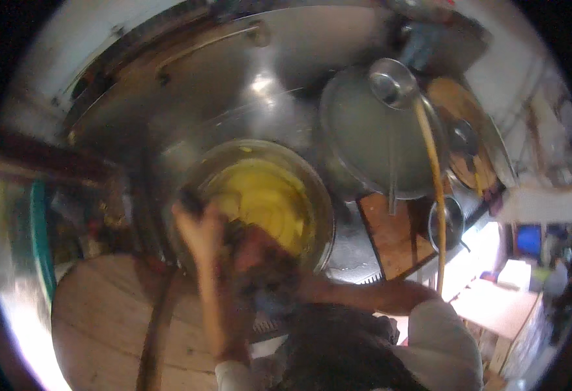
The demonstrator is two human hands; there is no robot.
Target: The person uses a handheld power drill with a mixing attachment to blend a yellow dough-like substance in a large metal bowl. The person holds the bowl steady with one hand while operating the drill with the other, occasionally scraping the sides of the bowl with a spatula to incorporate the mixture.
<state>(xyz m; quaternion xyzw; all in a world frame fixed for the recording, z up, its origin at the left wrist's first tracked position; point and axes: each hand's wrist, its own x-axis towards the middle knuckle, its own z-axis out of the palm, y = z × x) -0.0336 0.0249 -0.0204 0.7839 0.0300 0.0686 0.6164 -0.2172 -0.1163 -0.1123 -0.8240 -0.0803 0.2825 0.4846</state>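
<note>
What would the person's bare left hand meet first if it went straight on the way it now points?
The left hand would first meet the small, dark, blurred thing right ahead, perhaps already held; then probably the round metal pan with yellow contents. Depth there is unclear.

A long-handled ladle (392,85) lies near a brown board (393,238)

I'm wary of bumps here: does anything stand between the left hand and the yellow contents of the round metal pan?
Nothing clearly visible does. The left hand is at the left side of the round metal pan, beside the yellow contents. A blurred dark-red thing hides their near edge, right of the hand.
</note>
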